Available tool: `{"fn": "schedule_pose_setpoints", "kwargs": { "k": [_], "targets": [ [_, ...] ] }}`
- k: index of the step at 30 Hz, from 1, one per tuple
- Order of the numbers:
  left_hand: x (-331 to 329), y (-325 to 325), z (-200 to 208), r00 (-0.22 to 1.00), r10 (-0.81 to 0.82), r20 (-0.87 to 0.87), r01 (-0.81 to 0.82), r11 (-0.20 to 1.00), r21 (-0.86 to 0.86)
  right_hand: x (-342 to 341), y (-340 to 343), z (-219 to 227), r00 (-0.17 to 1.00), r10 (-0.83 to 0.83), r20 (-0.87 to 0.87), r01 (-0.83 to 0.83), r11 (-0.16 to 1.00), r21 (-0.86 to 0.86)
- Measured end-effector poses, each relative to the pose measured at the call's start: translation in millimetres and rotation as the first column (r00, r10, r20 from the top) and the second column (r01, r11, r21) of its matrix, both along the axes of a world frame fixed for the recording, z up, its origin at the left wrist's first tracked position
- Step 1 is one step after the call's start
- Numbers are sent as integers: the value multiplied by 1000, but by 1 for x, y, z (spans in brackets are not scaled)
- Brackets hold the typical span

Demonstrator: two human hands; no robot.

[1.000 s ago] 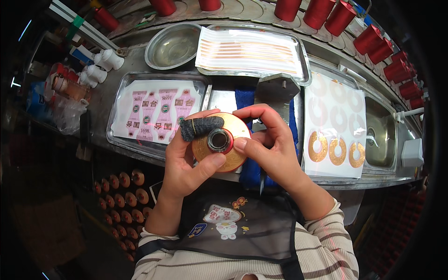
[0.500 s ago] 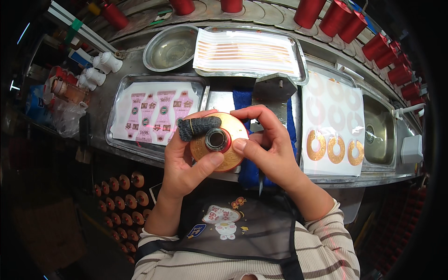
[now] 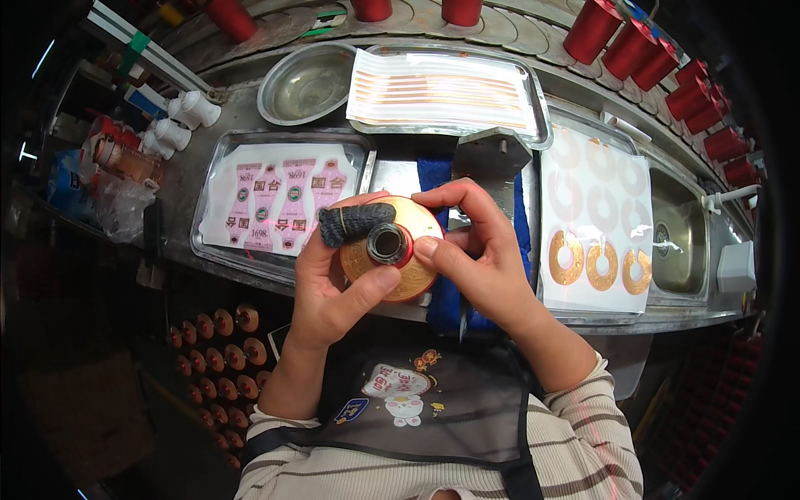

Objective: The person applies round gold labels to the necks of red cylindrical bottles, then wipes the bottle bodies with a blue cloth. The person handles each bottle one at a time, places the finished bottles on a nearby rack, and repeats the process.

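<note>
A red bottle (image 3: 407, 250) is held with its open neck toward me, between both hands above the counter's front edge. Gold ring-shaped foil (image 3: 417, 283) covers its shoulder around the neck. My left hand (image 3: 325, 296) grips the bottle's left side, its thumb below the neck. A dark knitted finger sleeve (image 3: 358, 222) covers that hand's index finger, which lies across the gold shoulder. My right hand (image 3: 492, 267) holds the right side, thumb tip pressed onto the gold close to the neck and index finger along the far rim. The bottle's lower body is hidden beneath the shoulder.
A tray with pink label sheets (image 3: 283, 200) lies left, gold strips (image 3: 442, 92) on a tray behind. Right are a gold-ring sheet (image 3: 596, 225) and a sink (image 3: 679, 250). A metal bowl (image 3: 304, 83), a metal bracket (image 3: 493, 154) over blue cloth and conveyor-borne red bottles (image 3: 592, 32) surround the work.
The red bottles on the conveyor have shifted to the right. Both hands keep their grip, and the bottle has barely moved, with slight shifts of the thumbs and sleeved finger.
</note>
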State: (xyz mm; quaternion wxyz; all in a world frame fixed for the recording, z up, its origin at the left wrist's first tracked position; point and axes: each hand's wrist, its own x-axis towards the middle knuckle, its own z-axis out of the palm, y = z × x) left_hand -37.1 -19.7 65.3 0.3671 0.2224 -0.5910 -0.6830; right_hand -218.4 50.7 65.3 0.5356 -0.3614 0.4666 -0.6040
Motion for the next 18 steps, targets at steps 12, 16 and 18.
{"fn": "schedule_pose_setpoints", "kwargs": {
  "k": [12, 16, 18],
  "targets": [
    [-2, 10, -4, 994, 96, 47, -95, 995, -12, -8, 8, 6, 941, 101, -322, -83, 994, 69],
    [0, 5, -8, 1000, -11, -29, 11, 1000, -8, -6, 5, -9, 991, 44, -128, -44, 999, 8],
    [0, 4, -8, 999, -34, -35, 35, 999, 3, -3, 4, -9, 1000, 6, -14, -6, 1000, -17]
  ]
}}
